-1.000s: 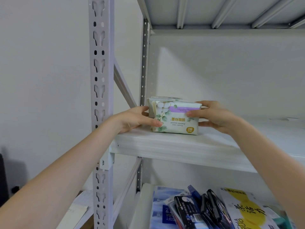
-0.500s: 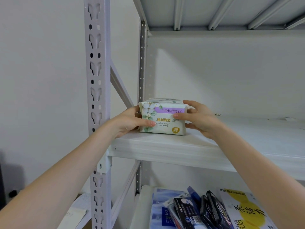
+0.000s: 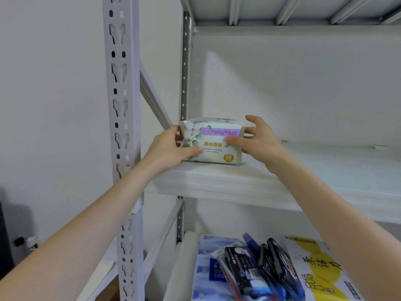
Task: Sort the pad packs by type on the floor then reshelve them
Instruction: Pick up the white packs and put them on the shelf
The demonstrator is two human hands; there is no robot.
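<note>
A white pad pack (image 3: 214,146) with a cotton-flower print and a purple band stands upside down at the left end of the white shelf board (image 3: 282,181). Behind it the top of a second, similar pack (image 3: 208,119) shows. My left hand (image 3: 167,148) grips the front pack's left end, thumb lying across its face. My right hand (image 3: 262,142) holds the right end, thumb on the front and fingers behind, with one finger lifted.
The rack's perforated front post (image 3: 121,105) stands left of my left wrist, and the back post (image 3: 185,72) is just behind the pack. On the lower shelf lie a blue pack (image 3: 208,268), black packs (image 3: 267,263) and a yellow-and-white pack (image 3: 321,268).
Both hands have slid the pad pack leftward along the shelf, up to the back post. My right hand's fingers have spread a little.
</note>
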